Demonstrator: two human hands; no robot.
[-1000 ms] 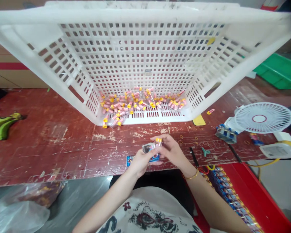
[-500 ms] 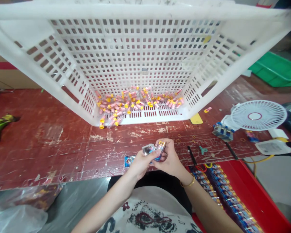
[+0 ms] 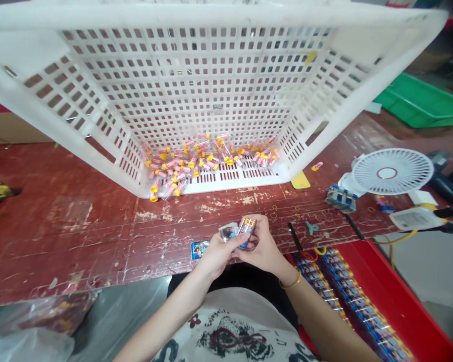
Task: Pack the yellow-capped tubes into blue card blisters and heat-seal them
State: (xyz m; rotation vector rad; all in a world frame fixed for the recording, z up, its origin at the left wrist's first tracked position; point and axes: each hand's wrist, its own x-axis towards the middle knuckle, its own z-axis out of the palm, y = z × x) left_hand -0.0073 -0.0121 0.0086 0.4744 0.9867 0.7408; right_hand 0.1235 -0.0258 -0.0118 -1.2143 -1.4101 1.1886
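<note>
Close together at the table's front edge, my left hand [image 3: 218, 255] and my right hand [image 3: 266, 247] are both closed around small packs. Between my fingers is a small clear pack [image 3: 249, 225] with yellow and blue parts; my left thumb presses on its lower end and my right fingers wrap behind it. A second clear pack [image 3: 228, 232], grey and blue, sticks out above my left hand; its lower part is hidden. Beside my left hand a flat blue printed pack [image 3: 198, 250] lies on the red table [image 3: 109, 236].
A white crate [image 3: 211, 187] lies on its side, holding many pink tubes [image 3: 177, 166] with yellow caps. At the right are a white fan [image 3: 392, 171], bundled packs [image 3: 340, 198], a teal clip [image 3: 311, 228] and a green bin [image 3: 419, 103]. Rows of packs fill a red tray [image 3: 381, 281] below.
The view has shifted slightly, so the crate and table things appear a little farther left. My hands keep the same grip on the packs.
</note>
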